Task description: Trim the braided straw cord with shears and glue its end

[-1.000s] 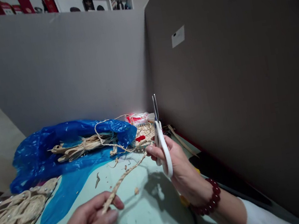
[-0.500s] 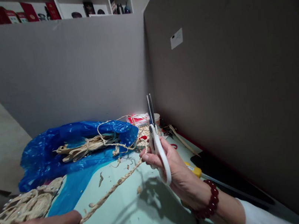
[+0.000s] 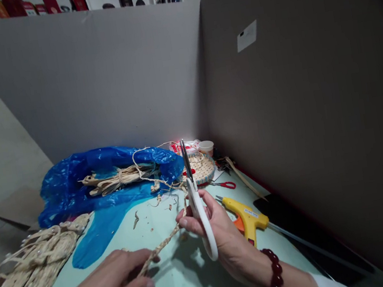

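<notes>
The left hand (image 3: 107,281) pinches a straw braid (image 3: 166,240) in front of the blue bag (image 3: 61,184). The right hand (image 3: 225,237) pinches the braid too and holds white scissors (image 3: 207,230). A yellow glue gun (image 3: 248,216) lies to the right of the bag.

Around the wrist below the right hand (image 3: 223,234) goes a dark red bracelet (image 3: 276,272) made of round, shiny beads. The beads are fat like little berries and sit close side by side — they make one bumpy ring. Farther down that arm, past the beads, is the end of a white cloth sleeve (image 3: 328,286). The left hand (image 3: 115,282) is bare — and so is the bit of arm behind it.
</notes>
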`<state>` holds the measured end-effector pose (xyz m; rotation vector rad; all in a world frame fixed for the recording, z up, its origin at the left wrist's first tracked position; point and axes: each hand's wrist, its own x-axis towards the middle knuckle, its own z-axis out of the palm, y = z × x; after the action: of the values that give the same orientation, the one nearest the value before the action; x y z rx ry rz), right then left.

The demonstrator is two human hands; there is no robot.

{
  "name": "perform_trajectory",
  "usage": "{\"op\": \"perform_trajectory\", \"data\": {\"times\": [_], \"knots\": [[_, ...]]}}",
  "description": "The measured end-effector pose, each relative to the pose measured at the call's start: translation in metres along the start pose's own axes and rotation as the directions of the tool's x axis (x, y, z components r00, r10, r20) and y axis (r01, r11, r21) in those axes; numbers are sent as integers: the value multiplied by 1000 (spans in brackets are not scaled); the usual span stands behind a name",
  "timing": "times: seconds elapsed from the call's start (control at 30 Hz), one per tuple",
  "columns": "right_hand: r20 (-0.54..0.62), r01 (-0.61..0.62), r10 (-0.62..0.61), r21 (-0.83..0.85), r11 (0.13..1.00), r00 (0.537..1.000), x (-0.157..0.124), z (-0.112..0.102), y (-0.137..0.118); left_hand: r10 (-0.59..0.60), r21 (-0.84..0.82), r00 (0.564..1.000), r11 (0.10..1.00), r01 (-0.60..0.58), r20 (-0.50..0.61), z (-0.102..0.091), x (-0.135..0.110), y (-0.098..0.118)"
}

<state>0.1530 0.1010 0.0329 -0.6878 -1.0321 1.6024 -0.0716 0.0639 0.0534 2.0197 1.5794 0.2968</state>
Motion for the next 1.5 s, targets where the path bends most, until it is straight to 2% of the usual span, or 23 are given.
{"op": "perform_trajectory", "data": {"times": [0.03,0.1,0.13,0.23,0.43,0.6,0.77,0.9,1.0,1.17,1.3,1.5], "knots": [[4,-11,11,10,1000,1000,-2,2,1,-9,-185,998,982,21,67,3,3,7],[34,-43,41,45,998,999,-6,6,3,18,-394,993,919,30,117,11,10,19],[56,-61,57,65,996,997,-8,8,4,-6,-541,994,838,66,112,16,12,23],[126,-101,87,104,989,988,-10,11,7,-64,-662,996,745,88,60,30,18,26],[162,-104,81,136,985,983,-10,11,8,-90,-619,996,783,55,-25,36,14,21],[75,-68,61,103,992,995,-8,6,0,-68,-504,989,863,-9,-134,33,10,25],[4,31,-31,46,998,1000,0,-5,-13,-69,-431,977,902,-26,-204,29,7,28],[10,56,-56,31,998,998,4,-7,-20,-120,-425,970,905,20,-210,23,5,29],[3,45,-45,34,998,999,3,-7,-19,-99,-411,974,912,7,-203,21,6,29],[26,36,-38,55,998,999,0,-6,-13,-142,-535,975,844,30,-170,21,4,31],[37,23,-24,49,999,999,-1,-4,-12,-188,-540,959,841,46,-212,20,2,30],[44,33,-35,48,998,998,0,-4,-13,-146,-536,967,844,10,-211,19,-2,28]]}}
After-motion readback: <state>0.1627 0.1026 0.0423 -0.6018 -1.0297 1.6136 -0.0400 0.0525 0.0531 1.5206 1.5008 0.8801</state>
